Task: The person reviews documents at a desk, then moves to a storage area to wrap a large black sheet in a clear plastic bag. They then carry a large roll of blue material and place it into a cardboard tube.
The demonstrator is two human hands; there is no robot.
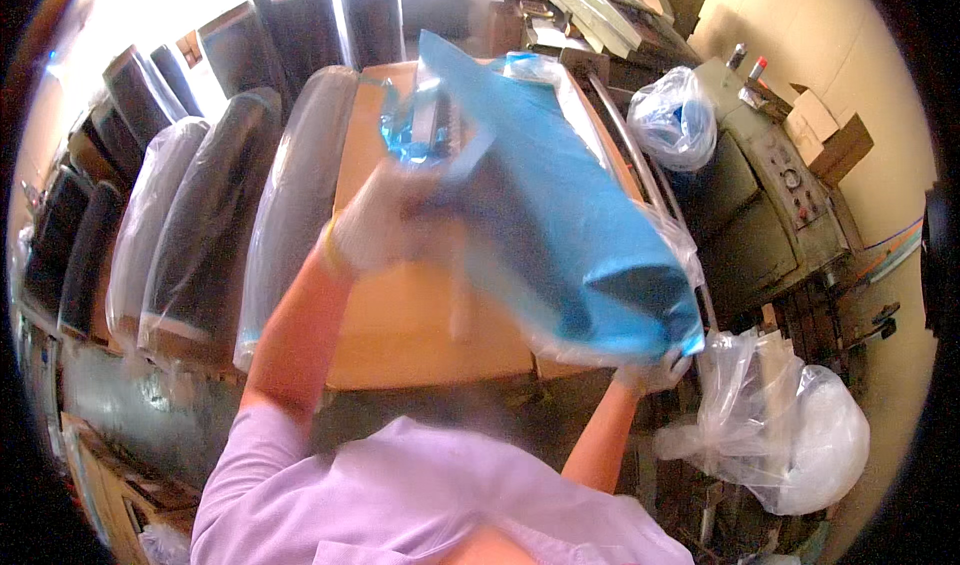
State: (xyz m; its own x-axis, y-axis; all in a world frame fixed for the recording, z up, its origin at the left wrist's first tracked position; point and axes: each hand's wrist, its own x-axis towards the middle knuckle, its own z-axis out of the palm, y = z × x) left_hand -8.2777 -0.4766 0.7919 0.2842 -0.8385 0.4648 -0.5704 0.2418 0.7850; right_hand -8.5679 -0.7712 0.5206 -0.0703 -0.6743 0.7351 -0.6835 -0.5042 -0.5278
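Note:
A long blue panel (560, 195) wrapped in clear plastic film is held tilted above a wooden table (400, 325). My left hand (385, 225), in a white glove, grips the panel's left side near the middle, where the picture is blurred. My right hand (655, 373), also gloved, holds the panel's near lower corner from underneath. The far end of the panel points up and away over the table.
Several dark curved panels in clear plastic (200, 235) lean in a row at the left. A grey machine with a control panel (770, 195) stands at the right. Plastic bags (680, 115) lie near it, and another bag (800, 435) hangs lower right.

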